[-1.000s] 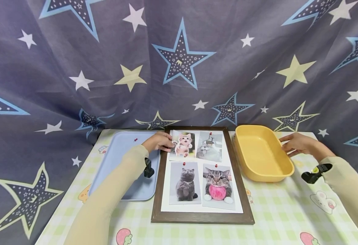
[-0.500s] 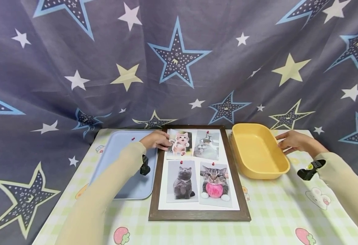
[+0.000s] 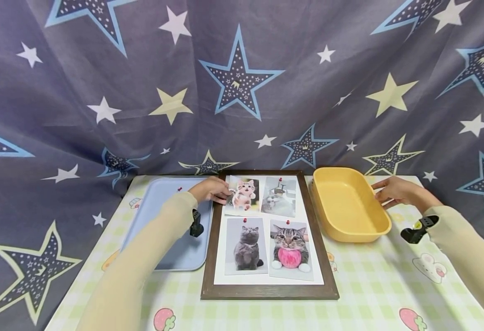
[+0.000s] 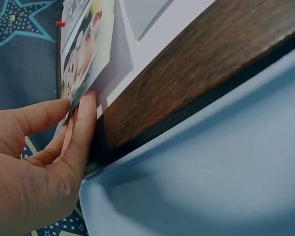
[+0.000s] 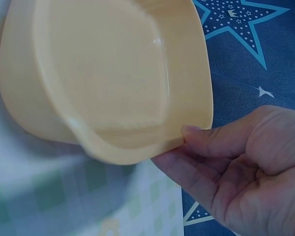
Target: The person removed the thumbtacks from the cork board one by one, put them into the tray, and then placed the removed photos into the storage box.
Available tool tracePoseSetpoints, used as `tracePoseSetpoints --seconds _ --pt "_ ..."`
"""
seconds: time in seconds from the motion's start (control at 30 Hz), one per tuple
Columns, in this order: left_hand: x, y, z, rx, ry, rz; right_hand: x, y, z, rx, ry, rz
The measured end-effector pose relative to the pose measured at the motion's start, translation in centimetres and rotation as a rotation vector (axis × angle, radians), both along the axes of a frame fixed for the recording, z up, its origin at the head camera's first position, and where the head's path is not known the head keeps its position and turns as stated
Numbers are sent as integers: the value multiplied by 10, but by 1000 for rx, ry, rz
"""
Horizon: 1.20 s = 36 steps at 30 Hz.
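Left hand [image 3: 212, 189] at the far left corner of the brown picture frame [image 3: 209, 257], thumb and fingers [image 4: 83, 129] pinching the left edge of the kitten photo [image 3: 244, 193] and lifting that edge a little off the white board. Kitten photo in the far left spot of the frame, near the far edge of the worktop [image 3: 366, 285]. Next to it a grey photo [image 3: 279, 195] with a red pin [image 3: 280, 179] on top. Two more cat photos on the near side of the frame: a grey cat [image 3: 246, 246] and a striped cat with a pink ball [image 3: 289, 250], each with a red pin. Blue tray [image 3: 159, 207] lying flat just left of the frame, with one small red pin [image 3: 180, 188] near its far edge. Right hand [image 3: 395, 191] gripping the right rim of the yellow tub [image 3: 349, 207], thumb on top of the rim and fingers under it. Yellow tub just right of the frame, toward the far right corner of the worktop. Green checked cloth with strawberries over the worktop, and a blue star curtain [image 3: 242, 82] behind it all.
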<state>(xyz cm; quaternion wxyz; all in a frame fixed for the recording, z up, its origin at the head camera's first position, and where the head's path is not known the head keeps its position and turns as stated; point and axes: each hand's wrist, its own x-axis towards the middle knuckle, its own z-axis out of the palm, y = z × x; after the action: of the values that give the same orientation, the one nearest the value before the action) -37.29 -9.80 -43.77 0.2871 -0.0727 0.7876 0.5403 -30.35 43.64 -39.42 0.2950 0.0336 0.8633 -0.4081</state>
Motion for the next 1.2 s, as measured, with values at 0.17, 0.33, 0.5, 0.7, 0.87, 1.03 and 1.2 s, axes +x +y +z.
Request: tracePoseSetpoints --seconds 0.17,0.33,0.5,0.7,0.87,1.03,1.2 --pt "-1 0 2 0 -5 7 0 0 2 -2 -2 -2" --pt "-4 -1 1 25 -14 42 0 0 5 4 -2 1" --pt "-9 -6 5 97 -27 82 -1 1 8 12 0 0" --pt "-13 -8 18 129 -10 58 -4 5 8 12 -8 -1" --pt "-14 -10 30 114 -1 21 -4 6 9 -5 -12 -7" --pt "-13 -9 37 92 10 -10 -2 4 6 -29 -19 -18" --pt "-6 -5 51 49 32 -60 1 3 5 -42 -44 -18"
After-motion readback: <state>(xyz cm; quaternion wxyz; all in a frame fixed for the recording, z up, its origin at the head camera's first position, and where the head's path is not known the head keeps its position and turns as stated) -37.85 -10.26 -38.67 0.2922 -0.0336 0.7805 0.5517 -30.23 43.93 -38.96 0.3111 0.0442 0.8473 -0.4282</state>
